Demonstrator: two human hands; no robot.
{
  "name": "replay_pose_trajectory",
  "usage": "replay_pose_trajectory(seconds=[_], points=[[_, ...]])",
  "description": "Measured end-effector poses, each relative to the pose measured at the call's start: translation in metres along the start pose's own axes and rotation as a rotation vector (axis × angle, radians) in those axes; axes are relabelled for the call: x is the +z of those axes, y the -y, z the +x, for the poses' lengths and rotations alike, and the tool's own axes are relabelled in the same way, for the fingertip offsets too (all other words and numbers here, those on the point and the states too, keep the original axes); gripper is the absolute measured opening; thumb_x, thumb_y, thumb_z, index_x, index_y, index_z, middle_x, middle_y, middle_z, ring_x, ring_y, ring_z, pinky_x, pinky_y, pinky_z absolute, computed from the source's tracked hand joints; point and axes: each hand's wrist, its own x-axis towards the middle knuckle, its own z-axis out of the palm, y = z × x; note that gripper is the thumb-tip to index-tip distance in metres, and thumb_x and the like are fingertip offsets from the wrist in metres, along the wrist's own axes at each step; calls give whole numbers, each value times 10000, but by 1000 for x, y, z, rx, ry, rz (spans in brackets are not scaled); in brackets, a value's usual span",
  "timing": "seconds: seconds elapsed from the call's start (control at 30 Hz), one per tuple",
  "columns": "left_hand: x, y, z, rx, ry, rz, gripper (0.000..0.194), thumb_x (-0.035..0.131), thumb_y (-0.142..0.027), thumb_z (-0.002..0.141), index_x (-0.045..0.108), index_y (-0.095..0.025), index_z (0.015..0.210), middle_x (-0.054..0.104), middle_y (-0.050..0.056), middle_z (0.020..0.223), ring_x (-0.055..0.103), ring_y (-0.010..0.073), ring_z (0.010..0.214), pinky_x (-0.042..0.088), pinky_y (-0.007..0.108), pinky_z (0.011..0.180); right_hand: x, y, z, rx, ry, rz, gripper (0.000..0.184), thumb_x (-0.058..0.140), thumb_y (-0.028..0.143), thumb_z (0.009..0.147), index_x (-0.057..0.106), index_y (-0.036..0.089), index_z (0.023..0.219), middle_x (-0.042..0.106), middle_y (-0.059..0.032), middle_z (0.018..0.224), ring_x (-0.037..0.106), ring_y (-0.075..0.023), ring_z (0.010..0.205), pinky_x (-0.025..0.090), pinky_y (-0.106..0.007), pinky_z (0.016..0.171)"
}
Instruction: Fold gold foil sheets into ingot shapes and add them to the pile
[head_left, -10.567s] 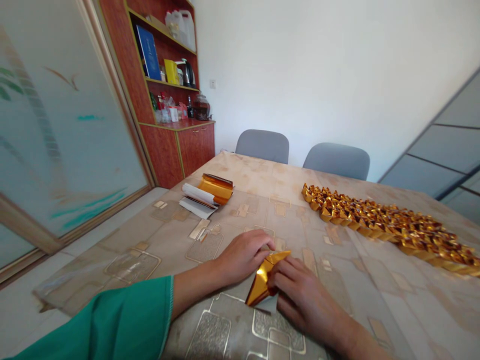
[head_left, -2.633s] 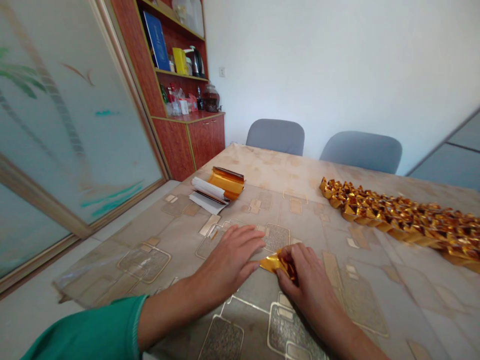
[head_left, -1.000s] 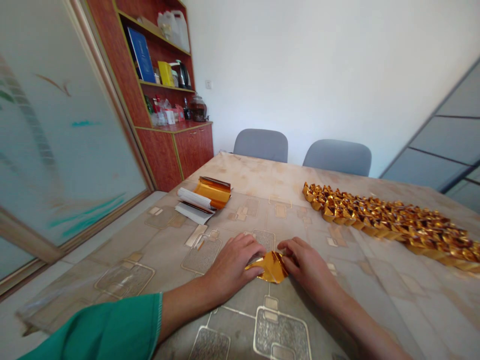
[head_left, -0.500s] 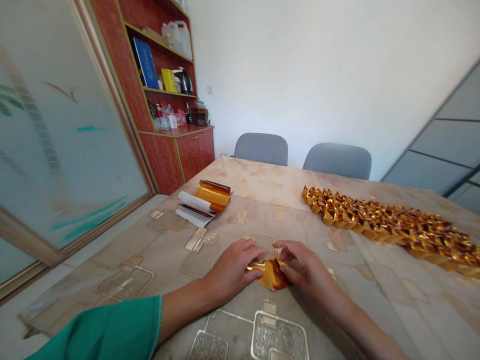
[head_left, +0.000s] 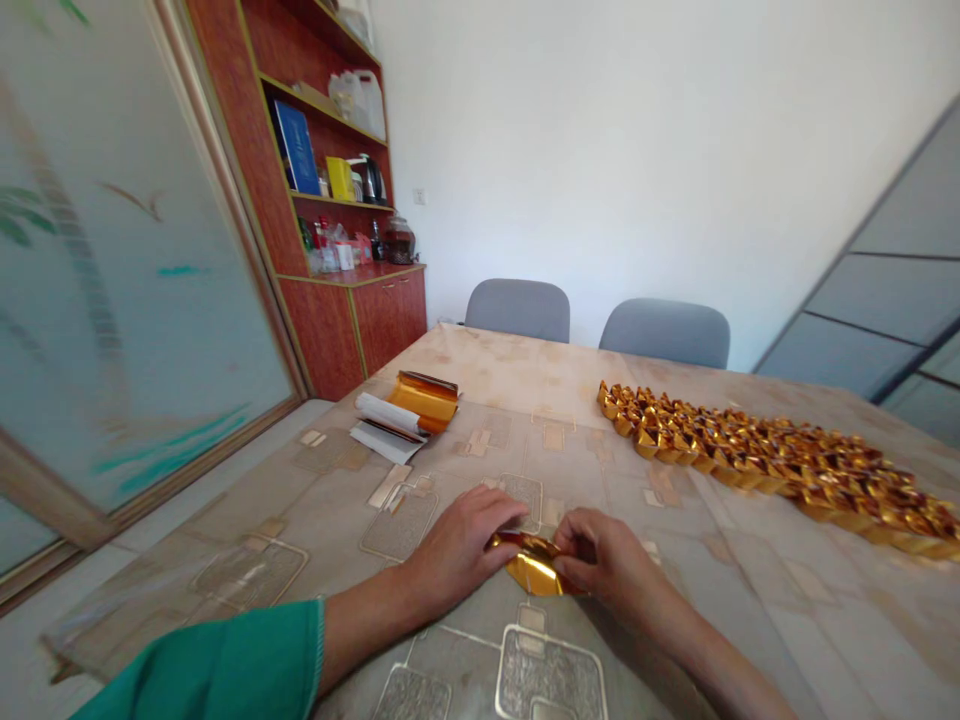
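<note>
A shiny sheet of gold foil paper (head_left: 534, 572), partly folded, lies between my two hands close above the patterned tablecloth. My left hand (head_left: 474, 532) grips its left end, thumb in front and fingers behind. At the other end, my right hand (head_left: 600, 556) pinches the foil paper between thumb and curled fingers. Parts of both ends are hidden under the fingers. Farther off to the left, a stack of gold foil sheets (head_left: 429, 400) with white backs lies curled on the table.
Rows of folded gold foil pieces (head_left: 772, 450) cover the table's right side. Two grey chairs (head_left: 517, 308) stand at the far edge. A red-brown cabinet (head_left: 330, 300) with shelved bottles and a kettle is at the back left, beside a frosted sliding door (head_left: 135, 280).
My right hand's fingers have closed in on the foil paper, and its upper edge is now bent over. The view has tilted slightly upward.
</note>
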Motion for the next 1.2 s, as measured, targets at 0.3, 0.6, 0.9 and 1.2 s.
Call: replay_pose_trajectory(seconds=[0.3, 0.6, 0.9, 1.2], points=[[-1, -13, 9, 406, -297, 221, 228, 478, -154, 978, 636, -166, 814, 605, 23, 759, 498, 161, 705, 383, 280, 638, -33, 10, -22, -636, -159, -292, 171, 488, 87, 943, 520, 209, 828, 635, -35, 873, 526, -195, 798, 406, -304, 694], [11, -16, -3, 554, 64, 392, 189, 593, -305, 949, 621, -170, 819, 618, 17, 782, 525, 171, 702, 392, 298, 596, -21, -13, -36, -466, 133, -265, 177, 475, 48, 915, 538, 204, 859, 632, -23, 870, 536, -184, 823, 430, -306, 735], [12, -11, -17, 486, 133, 299, 93, 579, -232, 945, 630, -163, 979, 643, 30, 864, 536, 184, 765, 432, 323, 655, -40, -4, -27, -435, 263, -104, 84, 552, 236, 999, 631, 265, 1003, 694, 19, 965, 581, -175, 908, 404, -345, 848], [11, -12, -21, 454, 138, 237, 141, 504, -178, 977, 644, -163, 973, 663, 49, 881, 567, 176, 792, 471, 303, 718, -25, -19, -20, -232, 117, 14, 113, 606, 301, 968, 700, 247, 937, 697, -9, 850, 601, -187, 812, 434, -314, 725]])
